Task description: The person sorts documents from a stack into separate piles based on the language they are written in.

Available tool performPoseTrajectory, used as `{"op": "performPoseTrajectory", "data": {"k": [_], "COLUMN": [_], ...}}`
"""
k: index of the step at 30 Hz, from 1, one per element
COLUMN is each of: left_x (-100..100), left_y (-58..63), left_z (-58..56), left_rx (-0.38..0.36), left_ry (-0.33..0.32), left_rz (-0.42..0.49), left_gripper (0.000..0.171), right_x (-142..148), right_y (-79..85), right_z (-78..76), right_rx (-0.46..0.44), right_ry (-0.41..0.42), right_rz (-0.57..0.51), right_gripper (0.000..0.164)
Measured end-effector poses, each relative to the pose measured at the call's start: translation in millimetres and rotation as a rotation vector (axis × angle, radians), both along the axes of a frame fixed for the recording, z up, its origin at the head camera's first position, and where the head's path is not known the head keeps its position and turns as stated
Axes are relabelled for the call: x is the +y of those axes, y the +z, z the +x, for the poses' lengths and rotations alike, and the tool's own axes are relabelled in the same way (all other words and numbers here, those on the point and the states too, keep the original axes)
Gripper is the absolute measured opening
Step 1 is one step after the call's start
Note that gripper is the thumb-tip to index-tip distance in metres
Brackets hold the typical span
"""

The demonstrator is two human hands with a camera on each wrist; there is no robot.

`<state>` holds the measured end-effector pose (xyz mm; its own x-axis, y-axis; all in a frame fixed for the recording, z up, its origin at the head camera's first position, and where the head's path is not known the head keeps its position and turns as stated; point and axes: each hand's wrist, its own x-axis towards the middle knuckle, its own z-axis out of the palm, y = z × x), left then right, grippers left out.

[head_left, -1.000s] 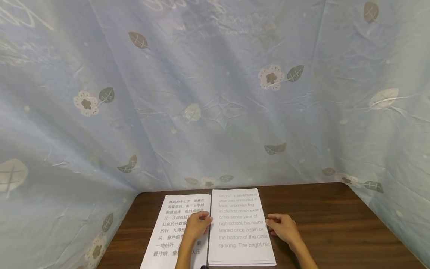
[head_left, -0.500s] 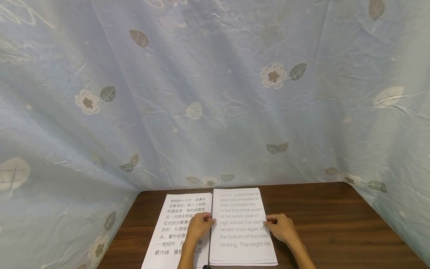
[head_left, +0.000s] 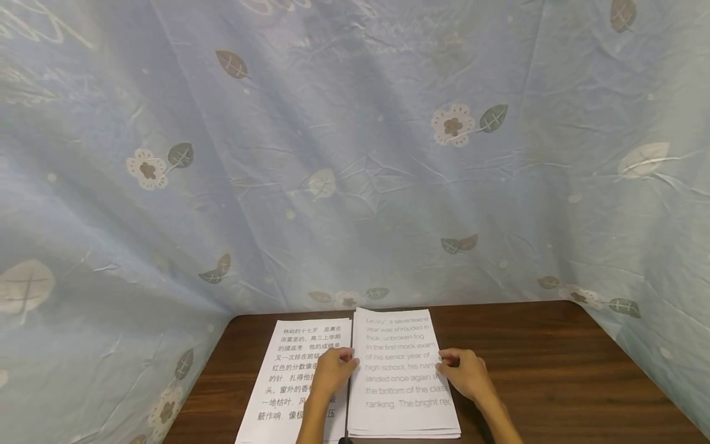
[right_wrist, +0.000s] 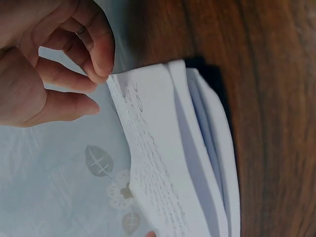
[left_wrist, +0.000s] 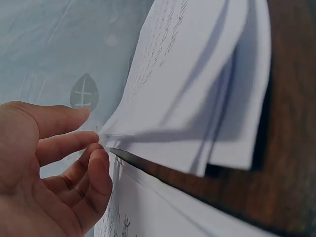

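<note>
A stack of white sheets [head_left: 396, 416] with large English print lies on the dark wooden table, its top sheets bowed and slightly raised. My left hand [head_left: 333, 373] holds its left edge by the fingertips, reaching across a second set of sheets [head_left: 272, 401] with Chinese print. At the opposite edge my right hand [head_left: 466, 375] has its fingertips on the sheets. In the left wrist view the layers of the stack [left_wrist: 182, 133] stand apart at the near end. Bent fingers [right_wrist: 101, 54] meet the sheet edge in the right wrist view, the thumb a little apart.
Both sets of paper rest on the brown wooden table [head_left: 554, 370], side by side with a narrow dark gap. A small black object [head_left: 345, 440] pokes in at the bottom edge. Pale blue cloth with leaves and flowers [head_left: 366, 185] hangs behind and around the table.
My hands have come in to the edges of the English-print stack, the right hand from a small distance away. Its top sheets, flat before, are now bowed, with the far left corner raised.
</note>
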<state>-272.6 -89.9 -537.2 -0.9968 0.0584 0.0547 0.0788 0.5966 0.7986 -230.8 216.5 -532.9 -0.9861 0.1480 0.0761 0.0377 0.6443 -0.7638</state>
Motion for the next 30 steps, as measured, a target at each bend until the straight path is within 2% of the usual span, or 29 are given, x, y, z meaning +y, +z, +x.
{"op": "performPoseTrajectory", "data": {"k": [9, 18, 30], "left_x": [-1.0, -3.5, -2.4], "left_y": [-4.6, -11.0, -8.0], "left_z": [-0.3, -3.1, -1.0], "left_rx": [0.020, 0.022, 0.007], "left_ry": [0.016, -0.002, -0.005], "left_rz": [0.006, 0.019, -0.006], "left_gripper": [0.038, 0.036, 0.035], "right_x": [0.0, 1.6, -2.2], "right_y": [-1.8, -3.1, -5.7], "right_z": [-0.1, -0.4, 0.4], "right_rx": [-0.012, -0.019, -0.004], "right_ry": [-0.009, 0.000, 0.021], "right_rz": [0.010, 0.019, 0.028], "right_gripper": [0.035, 0.034, 0.031]}}
